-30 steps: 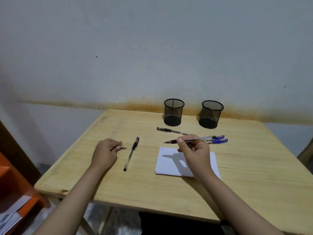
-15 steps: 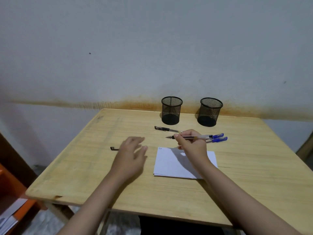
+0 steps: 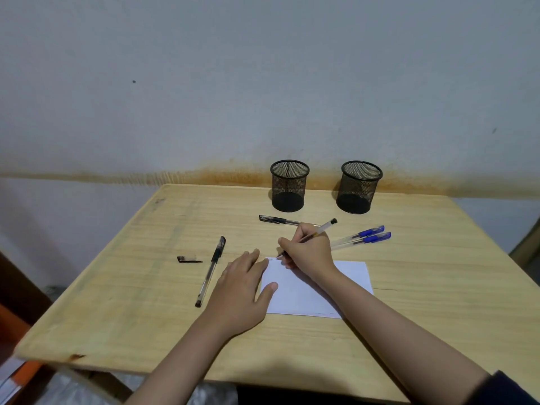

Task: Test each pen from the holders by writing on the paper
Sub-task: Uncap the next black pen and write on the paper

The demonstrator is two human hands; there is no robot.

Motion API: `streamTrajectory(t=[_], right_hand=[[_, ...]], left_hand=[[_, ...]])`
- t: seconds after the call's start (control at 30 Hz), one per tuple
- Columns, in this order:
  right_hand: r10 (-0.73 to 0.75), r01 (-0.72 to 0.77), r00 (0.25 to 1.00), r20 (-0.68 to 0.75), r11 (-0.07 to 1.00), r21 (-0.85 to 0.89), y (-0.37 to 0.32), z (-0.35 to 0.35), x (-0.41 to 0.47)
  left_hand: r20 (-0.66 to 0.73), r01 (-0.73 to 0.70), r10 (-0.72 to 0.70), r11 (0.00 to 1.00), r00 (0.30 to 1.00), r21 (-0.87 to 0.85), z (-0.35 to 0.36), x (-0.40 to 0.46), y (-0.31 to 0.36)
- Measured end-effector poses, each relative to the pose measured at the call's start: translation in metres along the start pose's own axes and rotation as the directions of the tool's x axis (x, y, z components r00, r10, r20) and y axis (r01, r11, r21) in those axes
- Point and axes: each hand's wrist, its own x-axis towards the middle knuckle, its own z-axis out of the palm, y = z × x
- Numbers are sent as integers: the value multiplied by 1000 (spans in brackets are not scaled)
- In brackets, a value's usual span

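My right hand (image 3: 306, 252) grips an uncapped black pen (image 3: 324, 228), its tip touching the top left corner of the white paper (image 3: 347, 276). Faint marks show there. My left hand (image 3: 242, 290) lies flat with fingers apart, pressing the paper's left edge. The pen's black cap (image 3: 188, 259) lies alone on the table to the left. A capped black pen (image 3: 211, 270) rests beside my left hand. Another black pen (image 3: 277, 220) lies in front of the left mesh holder (image 3: 289, 185). Two blue pens (image 3: 366, 236) lie right of my right hand, below the right mesh holder (image 3: 359, 187).
The wooden table (image 3: 438, 273) stands against a stained white wall. Both black mesh holders look empty. An orange shelf with papers (image 3: 17, 372) sits low at the left, beyond the table's edge.
My right hand has turned the pen and brought its tip down onto the paper. My left hand put down the cap, moved right and now presses on the paper's left edge.
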Motion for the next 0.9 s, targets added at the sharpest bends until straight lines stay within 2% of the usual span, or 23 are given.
streamTrajectory(t=[0.1,0.23,0.9], right_hand=[[-85,85,996,-9,996,-19,4,1,-3],[-123,124,992,18,991,-49,4,2,-4],[-77,78,997,21,994,-70,8,4,0]], left_hand=[[-3,-13,13,1000,1000,26,1,0,1],[15,1,-2,998,1000,57,2,0,2],[62,17,-21,998,998,53,0,-1,4]])
